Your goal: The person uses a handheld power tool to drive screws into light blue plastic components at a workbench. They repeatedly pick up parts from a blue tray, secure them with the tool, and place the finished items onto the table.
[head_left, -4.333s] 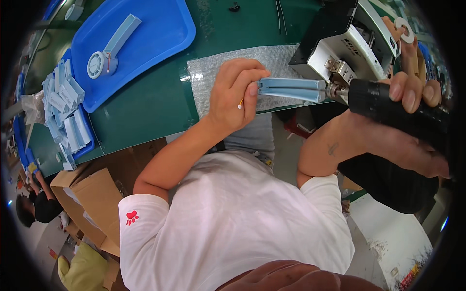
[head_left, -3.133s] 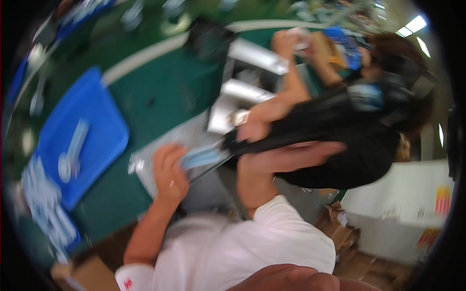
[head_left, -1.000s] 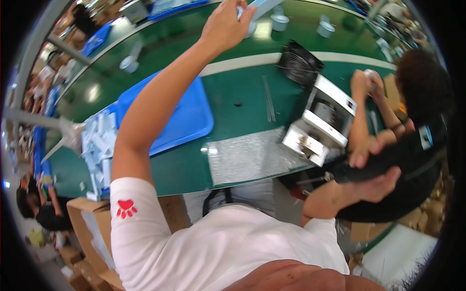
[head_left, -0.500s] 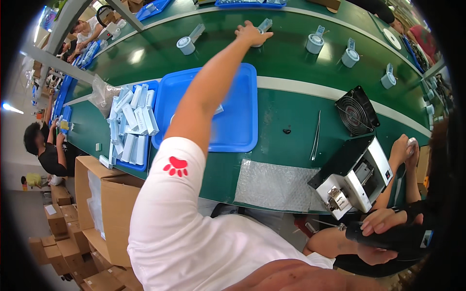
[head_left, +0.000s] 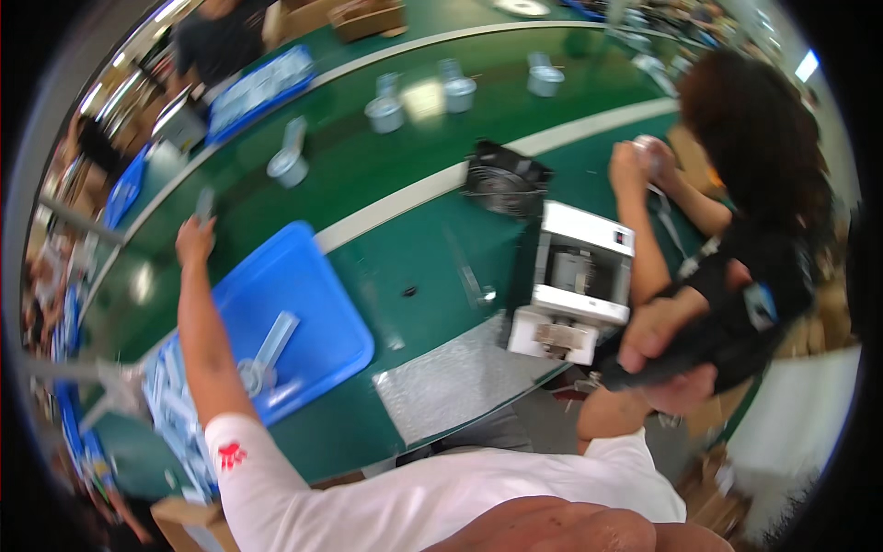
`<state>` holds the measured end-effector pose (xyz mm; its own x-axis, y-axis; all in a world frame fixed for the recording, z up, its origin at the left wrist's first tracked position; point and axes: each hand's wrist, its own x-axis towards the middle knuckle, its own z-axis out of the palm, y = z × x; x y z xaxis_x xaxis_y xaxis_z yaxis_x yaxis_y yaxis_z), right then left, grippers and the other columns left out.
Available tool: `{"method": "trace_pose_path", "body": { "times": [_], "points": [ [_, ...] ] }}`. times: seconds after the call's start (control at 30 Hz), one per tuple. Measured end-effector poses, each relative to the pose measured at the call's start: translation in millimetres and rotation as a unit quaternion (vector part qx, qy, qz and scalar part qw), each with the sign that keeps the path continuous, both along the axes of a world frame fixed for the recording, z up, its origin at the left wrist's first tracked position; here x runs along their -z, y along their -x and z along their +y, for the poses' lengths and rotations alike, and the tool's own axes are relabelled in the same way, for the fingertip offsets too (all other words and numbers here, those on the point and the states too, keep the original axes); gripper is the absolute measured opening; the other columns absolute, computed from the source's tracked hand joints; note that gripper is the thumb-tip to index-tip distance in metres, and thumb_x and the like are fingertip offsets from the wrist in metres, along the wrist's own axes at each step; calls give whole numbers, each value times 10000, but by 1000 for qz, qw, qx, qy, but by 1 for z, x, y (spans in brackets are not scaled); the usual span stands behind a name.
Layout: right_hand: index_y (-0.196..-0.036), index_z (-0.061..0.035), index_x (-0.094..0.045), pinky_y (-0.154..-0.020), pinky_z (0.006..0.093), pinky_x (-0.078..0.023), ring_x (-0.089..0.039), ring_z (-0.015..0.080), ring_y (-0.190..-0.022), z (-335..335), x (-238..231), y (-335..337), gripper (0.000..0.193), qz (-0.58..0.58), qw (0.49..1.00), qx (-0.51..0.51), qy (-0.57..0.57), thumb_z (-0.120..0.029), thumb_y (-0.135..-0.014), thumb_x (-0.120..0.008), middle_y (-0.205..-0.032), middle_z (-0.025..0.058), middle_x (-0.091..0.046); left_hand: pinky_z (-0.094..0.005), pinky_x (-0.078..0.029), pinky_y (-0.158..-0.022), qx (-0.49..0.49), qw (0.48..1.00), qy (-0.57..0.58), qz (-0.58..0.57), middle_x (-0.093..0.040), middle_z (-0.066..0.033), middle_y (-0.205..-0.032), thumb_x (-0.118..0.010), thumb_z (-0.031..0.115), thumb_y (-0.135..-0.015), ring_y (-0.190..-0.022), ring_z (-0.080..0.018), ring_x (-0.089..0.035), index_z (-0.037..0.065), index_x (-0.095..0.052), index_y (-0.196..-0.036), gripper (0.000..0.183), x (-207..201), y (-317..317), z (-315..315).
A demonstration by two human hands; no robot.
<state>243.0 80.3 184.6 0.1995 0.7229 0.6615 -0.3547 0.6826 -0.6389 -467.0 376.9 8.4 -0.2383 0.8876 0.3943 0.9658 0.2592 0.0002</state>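
Note:
My left arm stretches out over the green conveyor belt. At its end my left hand (head_left: 194, 242) is at a light-blue part (head_left: 205, 204), whose narrow strip sticks out past the fingers. Motion blur hides how the fingers lie on it. Close to my chest on the right, my right hand (head_left: 658, 336) is wrapped round a black electric screwdriver (head_left: 727, 336). Below my left forearm is a blue tray (head_left: 345, 322). In it lies a similar part with a light-blue strip (head_left: 275, 340) and a round end, partly beside my arm.
Several round light-blue units (head_left: 384, 114) with strips stand along the belt. A pile of light-blue pieces (head_left: 170, 396) lies left of my arm. A black fan (head_left: 506, 179), a white-and-black machine (head_left: 575, 276) and bubble wrap (head_left: 451, 382) occupy the bench. A co-worker (head_left: 754, 156) sits at the right.
The view has turned to the right, so my left arm and the tray appear farther left. My left hand is still out at a part on the belt. My right hand still holds the screwdriver.

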Motion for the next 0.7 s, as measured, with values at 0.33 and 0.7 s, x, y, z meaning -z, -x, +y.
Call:
{"method": "trace_pose_path", "body": {
  "times": [0.33,0.7],
  "points": [
    [-1517,-30,-251,-620,310,-557,-642,189,-669,-21,-27,-6,747,-64,996,61,12,-235,-953,-695,-967,196,-636,-368,-470,-821,284,898,-131,-308,-578,-131,-936,-516,298,-1085,-865,-230,-546,3,-551,-1054,299,-80,-146,-82],
    [-1569,-106,-293,-617,279,-528,-631,121,-708,-46,-46,-6,608,9,996,-86,13,-243,-1056,-591,-895,61,-622,-332,-460,-975,287,753,-72,-588,-607,-100,-1157,-452,17,-1003,-1066,-183,-582,-24,-569,-1245,273,-64,-373,-328]
  ]
}}
